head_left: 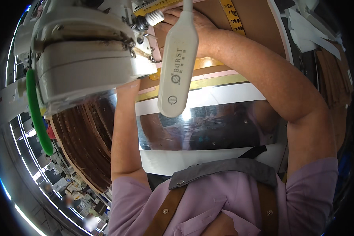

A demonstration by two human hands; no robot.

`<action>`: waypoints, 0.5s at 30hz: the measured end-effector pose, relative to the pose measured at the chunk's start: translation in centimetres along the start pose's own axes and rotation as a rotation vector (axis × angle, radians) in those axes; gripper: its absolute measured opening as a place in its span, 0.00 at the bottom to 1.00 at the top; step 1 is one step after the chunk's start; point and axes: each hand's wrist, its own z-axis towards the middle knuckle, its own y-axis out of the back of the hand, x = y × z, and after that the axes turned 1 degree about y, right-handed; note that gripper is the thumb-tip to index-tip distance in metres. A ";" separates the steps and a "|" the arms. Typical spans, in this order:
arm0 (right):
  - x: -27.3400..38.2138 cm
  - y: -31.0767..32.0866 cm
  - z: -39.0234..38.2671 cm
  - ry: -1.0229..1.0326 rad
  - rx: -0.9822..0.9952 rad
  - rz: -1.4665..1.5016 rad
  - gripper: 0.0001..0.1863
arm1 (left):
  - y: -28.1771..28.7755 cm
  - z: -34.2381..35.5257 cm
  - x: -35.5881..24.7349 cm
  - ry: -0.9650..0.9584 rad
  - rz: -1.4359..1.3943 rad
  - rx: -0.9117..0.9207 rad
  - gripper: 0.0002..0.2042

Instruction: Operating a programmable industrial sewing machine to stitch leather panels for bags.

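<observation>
My right hand (202,23) lies flat near the needle end of a white sewing machine (88,59), fingers stretched out to the left. Part of it is hidden behind a white paddle-shaped lamp or device (177,70). Beneath it is a brown sheet (263,27) framed by yellow strips (232,15) with handwritten marks and pink edging. My left forearm (126,129) reaches up under the machine head, which hides the left hand.
A shiny metal plate (208,128) covers the near table edge. Stacked brown pieces (86,137) lie at the left, more brown pieces (329,74) at the right. White scraps (306,33) sit at the upper right. A green curved tube (37,114) hangs beside the machine.
</observation>
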 end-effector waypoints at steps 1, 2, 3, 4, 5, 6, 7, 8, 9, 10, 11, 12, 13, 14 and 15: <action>0.0 0.0 0.0 -0.015 0.009 -0.027 0.40 | 0.4 -1.9 -0.4 0.033 0.066 -0.014 0.12; -0.6 -0.2 -0.6 -0.048 0.025 -0.062 0.40 | -0.6 -3.9 -2.6 0.122 0.090 0.039 0.10; -0.9 -0.6 -0.6 -0.088 -0.014 -0.010 0.40 | -1.5 -5.3 -3.8 0.013 0.092 -0.007 0.10; -1.2 -0.5 -0.7 -0.004 -0.075 0.003 0.41 | -2.2 -6.3 -4.6 -0.091 0.096 -0.060 0.10; -1.0 -0.3 -0.7 0.028 -0.071 -0.005 0.41 | -2.4 -6.8 -4.8 -0.083 0.092 -0.093 0.10; -0.9 -0.1 -0.6 0.013 -0.035 -0.046 0.40 | -2.7 -6.9 -4.8 -0.222 0.192 -0.092 0.12; -0.8 0.1 -0.6 -0.004 0.001 -0.089 0.39 | -3.0 -6.8 -4.8 -0.359 0.294 -0.088 0.13; -0.9 0.4 -0.8 -0.031 0.040 -0.136 0.38 | -3.6 -6.7 -5.4 -0.349 0.283 -0.109 0.13; -0.7 0.8 -0.7 -0.053 0.076 -0.185 0.37 | -4.0 -6.4 -6.2 -0.383 0.400 -0.076 0.14; -0.4 1.1 -0.5 -0.076 0.111 -0.236 0.36 | -4.2 -6.2 -6.6 -0.414 0.516 -0.041 0.16; 0.4 3.3 0.0 -0.077 0.288 -0.154 0.35 | -4.2 -6.0 -6.5 -0.422 0.588 -0.014 0.18; 0.3 2.6 0.3 -0.059 0.293 -0.170 0.35 | -4.2 -6.0 -6.5 -0.412 0.580 -0.035 0.18; -0.5 0.9 0.5 -0.017 0.213 -0.198 0.38 | -4.1 -6.1 -6.4 -0.436 0.605 -0.037 0.18; -1.8 -0.7 0.3 0.012 0.136 -0.227 0.40 | -4.5 -5.9 -6.5 -0.467 0.620 -0.030 0.19; -2.2 -0.9 0.5 0.049 0.057 -0.252 0.42 | -4.6 -5.7 -6.4 -0.514 0.613 -0.049 0.19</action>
